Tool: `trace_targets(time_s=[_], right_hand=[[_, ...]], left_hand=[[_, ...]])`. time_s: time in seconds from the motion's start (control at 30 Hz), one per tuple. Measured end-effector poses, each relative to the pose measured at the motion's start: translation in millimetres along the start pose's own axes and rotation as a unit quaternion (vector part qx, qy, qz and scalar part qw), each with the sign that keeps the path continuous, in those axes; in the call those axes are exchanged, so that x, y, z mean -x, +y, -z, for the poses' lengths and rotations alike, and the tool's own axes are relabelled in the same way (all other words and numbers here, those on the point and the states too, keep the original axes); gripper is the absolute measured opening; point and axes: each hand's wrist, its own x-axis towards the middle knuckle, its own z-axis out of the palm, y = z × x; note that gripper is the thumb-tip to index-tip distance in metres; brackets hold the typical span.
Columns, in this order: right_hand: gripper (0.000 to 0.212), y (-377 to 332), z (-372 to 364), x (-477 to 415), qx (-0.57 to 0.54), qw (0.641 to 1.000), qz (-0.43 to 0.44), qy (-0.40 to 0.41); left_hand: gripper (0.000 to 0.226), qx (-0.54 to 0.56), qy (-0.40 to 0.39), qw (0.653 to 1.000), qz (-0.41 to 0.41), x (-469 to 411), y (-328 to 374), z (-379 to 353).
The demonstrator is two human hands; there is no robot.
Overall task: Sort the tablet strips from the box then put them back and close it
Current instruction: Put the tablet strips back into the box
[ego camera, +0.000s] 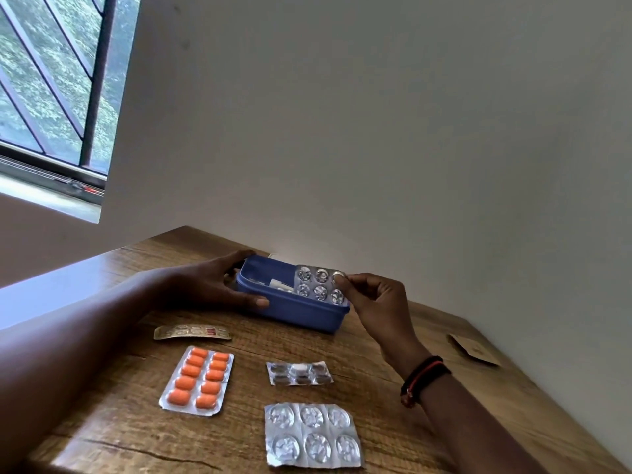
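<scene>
An open blue plastic box (297,311) stands on the wooden table (393,405) near the wall. My left hand (219,282) grips the box's left end. My right hand (372,302) pinches a silver strip of round tablets (319,284) by its right edge, held just over the box's right half. White packets show inside the box. In front of the box lie a gold strip (191,332), an orange tablet strip (198,381), a small grey strip (299,373) and a large silver strip (312,436).
A white wall runs close behind the box and along the table's right side. A brown card (473,348) lies at the table's right edge. A barred window (51,90) is at the upper left. A dark band circles my right wrist.
</scene>
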Motion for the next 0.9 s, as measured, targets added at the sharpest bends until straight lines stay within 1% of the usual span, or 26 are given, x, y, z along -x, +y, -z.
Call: trace_targets(time_s=[0.07,0.13,0.2,0.23,0.3,0.33,0.4,0.47,0.53,0.6,0.67,0.73,0.8,0.9], right_hand=[[0.013,4,-1,-1,0.025,0.998,-0.048,-0.008],[0.017,6,0,-3,0.070,0.995,-0.062,-0.040],[0.026,6,5,-5,0.121,0.990,-0.047,-0.050],[0.027,3,9,-6,0.134,0.989,-0.035,-0.045],[0.020,-7,18,-6,0.127,0.991,-0.013,-0.043],[0.015,-13,23,-6,0.114,0.992,-0.009,-0.059],[0.012,-25,30,-2,0.093,0.985,-0.013,-0.141],[0.015,-36,34,4,0.096,0.961,-0.030,-0.258],[0.022,-46,34,9,0.137,0.921,-0.053,-0.360],[0.029,-49,31,13,0.196,0.884,-0.060,-0.421],[0.032,-47,27,15,0.250,0.857,-0.051,-0.449],[0.031,-44,24,15,0.259,0.841,-0.057,-0.470],[0.028,-44,25,15,0.249,0.837,-0.067,-0.482],[0.027,-43,30,13,0.266,0.836,-0.072,-0.475]], left_hand=[[0.124,-0.001,-0.003,1.000,0.001,0,1,0],[0.121,0.002,-0.004,1.000,-0.001,0,1,0],[0.119,0.005,-0.005,1.000,-0.007,-2,-1,0],[0.119,0.007,-0.007,1.000,-0.008,-2,-2,0],[0.112,0.010,-0.009,1.000,-0.010,-2,-2,-1],[0.105,0.013,-0.008,1.000,-0.012,-2,-1,-1],[0.097,0.019,-0.006,1.000,-0.014,-2,-1,-2],[0.097,0.022,-0.005,1.000,-0.015,-2,-1,-2],[0.099,0.026,-0.005,0.999,-0.020,-1,0,-2],[0.101,0.028,-0.003,0.999,-0.024,0,1,-2],[0.103,0.027,-0.003,0.999,-0.021,0,1,-2],[0.108,0.023,-0.002,1.000,-0.017,0,1,-2],[0.117,0.020,-0.003,1.000,-0.016,-1,0,-2],[0.120,0.016,-0.004,1.000,-0.017,-1,0,-2]])
